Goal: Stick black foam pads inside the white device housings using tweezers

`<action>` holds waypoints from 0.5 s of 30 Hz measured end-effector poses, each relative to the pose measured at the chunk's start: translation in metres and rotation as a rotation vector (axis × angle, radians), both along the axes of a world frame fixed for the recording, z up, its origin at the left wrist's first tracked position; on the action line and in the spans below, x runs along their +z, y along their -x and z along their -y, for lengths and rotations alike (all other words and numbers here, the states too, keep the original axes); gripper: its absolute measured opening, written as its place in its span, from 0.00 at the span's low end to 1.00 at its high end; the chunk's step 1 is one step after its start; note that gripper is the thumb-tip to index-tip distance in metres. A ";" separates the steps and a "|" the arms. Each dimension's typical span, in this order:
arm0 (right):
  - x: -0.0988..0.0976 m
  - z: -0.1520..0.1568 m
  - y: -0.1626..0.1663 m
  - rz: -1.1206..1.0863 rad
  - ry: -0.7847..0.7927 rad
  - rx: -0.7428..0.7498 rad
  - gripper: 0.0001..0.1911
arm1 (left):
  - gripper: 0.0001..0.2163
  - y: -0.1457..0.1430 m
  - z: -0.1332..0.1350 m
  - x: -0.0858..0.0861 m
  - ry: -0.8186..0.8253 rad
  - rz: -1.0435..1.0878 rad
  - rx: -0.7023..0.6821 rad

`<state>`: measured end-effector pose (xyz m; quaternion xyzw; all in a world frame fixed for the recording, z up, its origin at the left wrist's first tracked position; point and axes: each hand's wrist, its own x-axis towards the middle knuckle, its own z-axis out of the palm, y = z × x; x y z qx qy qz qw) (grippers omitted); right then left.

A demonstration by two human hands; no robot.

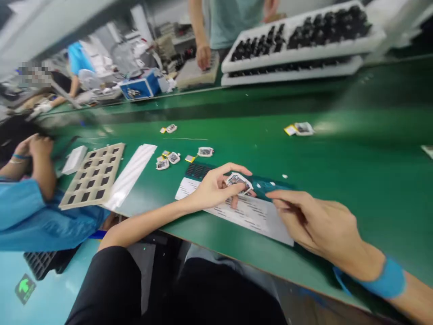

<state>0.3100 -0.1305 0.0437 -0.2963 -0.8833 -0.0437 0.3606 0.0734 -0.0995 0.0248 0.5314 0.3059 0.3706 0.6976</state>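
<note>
My left hand pinches a small white circuit module between thumb and fingers, just above a white sheet of labels lying on the green belt. My right hand, with a blue wrist band, is curled with its fingers pressed on the sheet's right part, beside a dark green strip. What the right fingers pinch is hidden. A dark perforated pad lies just behind the sheet.
Several loose modules lie on the belt, with others farther off. A beige grid tray and white strip sit left, by a co-worker in blue. White trays of black parts stand beyond, with a person behind.
</note>
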 end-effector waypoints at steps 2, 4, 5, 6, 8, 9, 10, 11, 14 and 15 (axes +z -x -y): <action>-0.004 0.007 0.001 0.026 0.035 0.017 0.07 | 0.18 -0.005 0.012 -0.001 -0.006 -0.009 -0.043; -0.007 0.011 0.003 0.060 0.040 0.048 0.06 | 0.16 -0.008 0.019 -0.001 0.010 0.016 -0.074; -0.008 0.012 0.003 0.071 0.050 0.056 0.06 | 0.15 -0.009 0.021 -0.001 0.030 0.045 -0.092; -0.010 0.012 0.004 0.070 0.059 0.053 0.06 | 0.14 -0.009 0.023 -0.001 0.052 0.076 -0.103; -0.010 0.011 0.005 0.039 0.068 0.015 0.07 | 0.14 -0.008 0.026 0.001 0.090 0.107 -0.097; -0.010 0.011 0.005 0.019 0.071 -0.009 0.07 | 0.14 -0.007 0.027 0.002 0.098 0.100 -0.077; -0.010 0.010 0.006 0.000 0.068 -0.033 0.06 | 0.15 -0.006 0.027 0.003 0.097 0.083 -0.054; -0.009 0.009 0.006 -0.011 0.063 -0.052 0.06 | 0.15 -0.005 0.028 0.004 0.093 0.061 -0.039; -0.005 0.009 0.007 0.028 0.073 -0.067 0.03 | 0.15 -0.003 0.028 0.005 0.073 0.010 -0.034; -0.004 0.009 0.007 0.050 0.085 -0.064 0.04 | 0.14 -0.002 0.028 0.005 0.065 -0.002 -0.029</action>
